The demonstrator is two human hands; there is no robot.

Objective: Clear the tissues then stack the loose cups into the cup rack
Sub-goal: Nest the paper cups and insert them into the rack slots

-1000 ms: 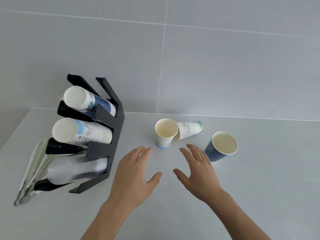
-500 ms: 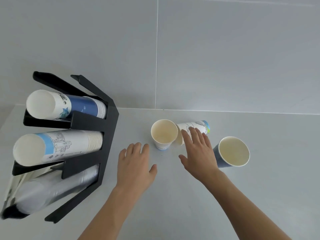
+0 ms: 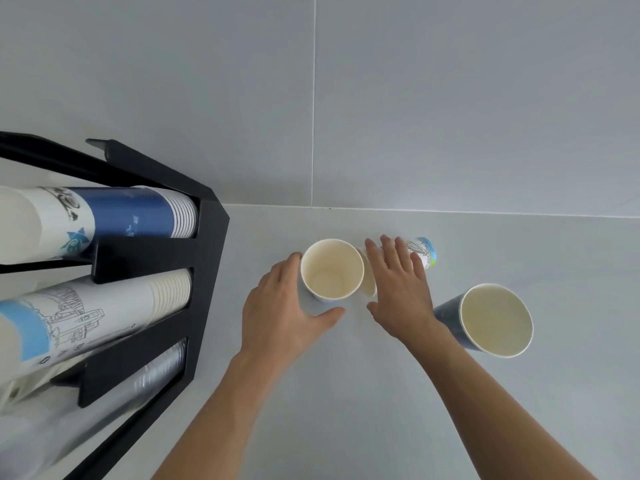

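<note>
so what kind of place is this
Probably a drinks or pantry counter: a black cup rack stocked with stacked paper cups, loose paper cups on a pale countertop, and a grey tiled wall behind.

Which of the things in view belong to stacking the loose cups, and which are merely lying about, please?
Part of the job:
- upright white paper cup, left hand curled around it
- white printed paper cup lying on its side, under the right hand
- upright dark blue paper cup
- black cup rack

Just lying about:
- clear plastic cups in the rack's bottom slot

Bright even light, soft shadows, edge distortion
</note>
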